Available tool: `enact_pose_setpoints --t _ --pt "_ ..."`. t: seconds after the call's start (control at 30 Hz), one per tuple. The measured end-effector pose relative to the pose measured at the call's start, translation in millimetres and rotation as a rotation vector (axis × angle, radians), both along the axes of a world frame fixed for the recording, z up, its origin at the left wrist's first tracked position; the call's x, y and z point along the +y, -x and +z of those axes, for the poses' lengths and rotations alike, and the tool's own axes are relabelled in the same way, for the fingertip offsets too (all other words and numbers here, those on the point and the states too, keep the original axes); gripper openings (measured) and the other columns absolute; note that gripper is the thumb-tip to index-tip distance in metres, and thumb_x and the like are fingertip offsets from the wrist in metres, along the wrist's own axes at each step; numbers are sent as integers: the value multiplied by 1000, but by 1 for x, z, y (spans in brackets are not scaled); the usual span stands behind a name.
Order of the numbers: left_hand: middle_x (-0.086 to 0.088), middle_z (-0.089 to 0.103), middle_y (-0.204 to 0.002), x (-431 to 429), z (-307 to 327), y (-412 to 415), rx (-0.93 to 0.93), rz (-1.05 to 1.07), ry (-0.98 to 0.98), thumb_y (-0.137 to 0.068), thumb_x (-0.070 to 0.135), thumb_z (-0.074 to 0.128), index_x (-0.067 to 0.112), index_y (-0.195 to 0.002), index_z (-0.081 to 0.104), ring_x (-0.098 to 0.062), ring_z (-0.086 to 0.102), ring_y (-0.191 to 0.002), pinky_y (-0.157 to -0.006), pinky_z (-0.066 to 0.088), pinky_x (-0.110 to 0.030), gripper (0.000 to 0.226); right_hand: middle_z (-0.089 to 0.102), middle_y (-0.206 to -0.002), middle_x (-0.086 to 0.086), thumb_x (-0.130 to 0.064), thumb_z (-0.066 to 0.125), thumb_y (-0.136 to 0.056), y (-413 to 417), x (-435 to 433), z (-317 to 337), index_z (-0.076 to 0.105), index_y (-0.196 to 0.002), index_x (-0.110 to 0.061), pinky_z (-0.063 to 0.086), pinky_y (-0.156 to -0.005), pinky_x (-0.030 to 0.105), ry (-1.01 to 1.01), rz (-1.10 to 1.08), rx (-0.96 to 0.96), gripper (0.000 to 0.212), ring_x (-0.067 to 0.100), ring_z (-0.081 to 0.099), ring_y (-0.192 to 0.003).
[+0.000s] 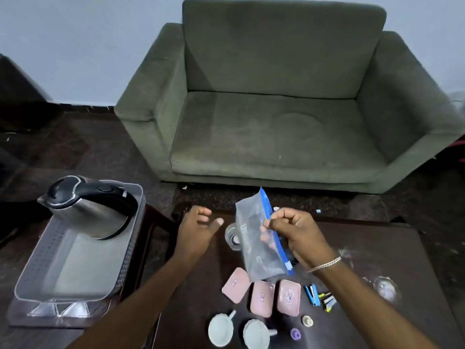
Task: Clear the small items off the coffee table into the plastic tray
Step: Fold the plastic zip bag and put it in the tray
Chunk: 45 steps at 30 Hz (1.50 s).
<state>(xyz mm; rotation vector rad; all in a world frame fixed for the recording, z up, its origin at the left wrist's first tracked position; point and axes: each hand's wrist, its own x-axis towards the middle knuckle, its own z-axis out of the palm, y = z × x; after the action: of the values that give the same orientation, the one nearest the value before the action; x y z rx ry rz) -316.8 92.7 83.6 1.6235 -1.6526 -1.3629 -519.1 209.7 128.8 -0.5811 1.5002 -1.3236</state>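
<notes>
My right hand (294,234) is shut on a clear zip bag (254,238) with a blue seal strip, held above the dark coffee table (364,248). My left hand (198,227) hovers open to the left of the bag, holding nothing. On the table below lie three pink cases (263,294), a blue stapler (312,294), a black and yellow clip (328,301), two white measuring cups (221,328), a purple cap (295,333), a small white cap (307,321) and a tape roll (232,236). The grey plastic tray (35,270) sits at left on a side stand.
A steel electric kettle (88,207) stands in the tray's far end. A green sofa (276,109) faces the table across a strip of dark floor. A glass item (385,288) sits blurred at the table's right side.
</notes>
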Motion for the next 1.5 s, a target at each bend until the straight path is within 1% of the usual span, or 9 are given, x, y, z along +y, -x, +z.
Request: enact_pose_setpoints --t 0.17,0.33,0.47,0.6,0.73,0.97,1.13,1.3,1.5 --pt "-8 75 -88 42 52 42 393 -226 -299 -90 34 77 18 -102 66 -14 73 -76 -64 62 -31 23 67 -64 12 -8 74 -79 -19 10 13 67 -73 -5 53 -60 38 39 92 340 10 15 61 -61" --pt "-12 75 -85 47 60 54 198 -171 32 -89 0 67 17 -101 54 -41 72 -77 -67 62 -55 25 75 -85 -8 -7 59 -88 -30 21 22 77 -89 -17 62 -75 44 29 142 527 21 9 73 -80" --pt "-5 58 -83 49 55 55 161 -274 203 -76 -14 60 25 -89 44 -23 57 -64 -59 52 -47 45 75 -99 -5 -7 59 -86 -26 24 16 76 -102 -16 54 -88 34 -94 58 794 24 11 70 -93" --pt "4 60 -114 56 50 55 88 -449 387 -73 -20 47 15 -82 66 -7 62 -107 -84 51 -27 40 67 -125 7 -26 56 -91 -23 29 11 63 -126 -16 46 -100 35 -282 198 991 37 25 60 -117" --pt "8 45 -155 58 51 56 -174 -555 399 -79 -7 45 16 -120 72 -1 50 -132 -109 42 -20 54 50 -137 9 -23 47 -89 -26 33 8 47 -137 -12 32 -112 34 -469 304 1253 49 30 41 -127" --pt "13 32 -165 66 74 71 -238 -719 444 -84 0 46 18 -150 48 0 37 -145 -115 27 -12 69 58 -130 5 -11 53 -84 -29 21 18 57 -127 -14 48 -91 36 -366 201 1017 44 25 57 -119" --pt "15 24 -167 80 83 74 -250 -746 412 -92 6 45 22 -152 44 -10 50 -136 -109 44 -31 62 52 -126 6 -11 51 -95 -19 18 14 47 -126 -14 51 -84 40 -413 173 1125 31 29 59 -113" --pt "20 25 -164 88 81 72 -244 -732 433 -87 5 46 25 -152 44 -11 51 -130 -104 45 -29 68 67 -102 8 -11 47 -91 -9 13 13 58 -102 -14 45 -68 34 -513 204 1197 15 30 68 -95" --pt "15 23 -168 101 82 72 -172 -840 501 -83 5 45 18 -153 44 -18 60 -126 -105 50 -33 70 73 -104 13 -12 45 -95 -5 7 10 65 -112 -7 49 -80 36 -561 319 1141 27 30 68 -100"
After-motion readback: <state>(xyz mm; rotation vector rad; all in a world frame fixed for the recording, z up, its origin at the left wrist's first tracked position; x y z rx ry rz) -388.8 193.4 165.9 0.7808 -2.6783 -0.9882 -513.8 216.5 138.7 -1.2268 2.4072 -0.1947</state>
